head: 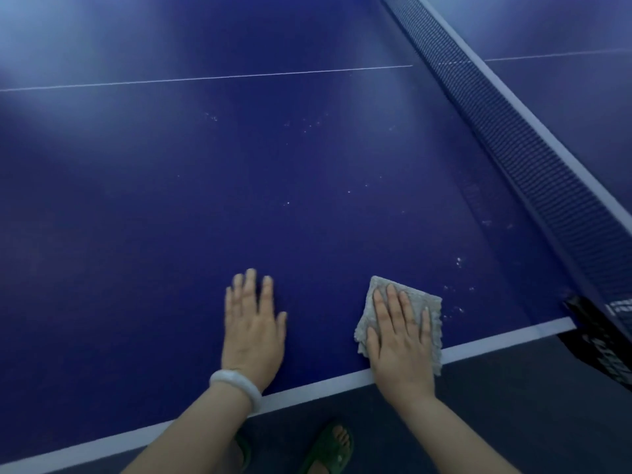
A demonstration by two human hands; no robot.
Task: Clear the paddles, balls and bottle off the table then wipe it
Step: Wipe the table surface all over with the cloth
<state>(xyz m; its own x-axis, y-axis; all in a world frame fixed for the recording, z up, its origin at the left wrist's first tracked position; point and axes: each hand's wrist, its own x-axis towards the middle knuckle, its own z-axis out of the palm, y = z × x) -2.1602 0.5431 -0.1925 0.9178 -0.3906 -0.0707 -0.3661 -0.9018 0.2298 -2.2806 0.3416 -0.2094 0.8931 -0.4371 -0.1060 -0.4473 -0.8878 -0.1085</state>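
While both hands lie flat on the blue surface [307,186] near its near edge, only one has anything under it. The right hand [402,333] presses a grey cloth [403,292] down with straight, slightly spread fingers, its palm reaching back over the white border line [496,340] that runs along that edge. The cloth lies folded and rumpled, its fringed side showing past the little finger, and it sits near the corner where the near edge meets the net. The left hand [253,330] rests open and empty just beside it, fingers straight and pointing toward the far edge, with a pale bangle [236,384] round the wrist.

Small white specks dot the surface beyond the cloth and toward the net. A thin white centre line [205,78] crosses the surface farther off, and pale glare from lights spreads across the far left part. The dark net [533,159] with its white top band runs diagonally along the right side, held by a black clamp [602,336] at the near edge. Below the edge, dark floor [513,405] shows, with feet in green sandals [330,446].
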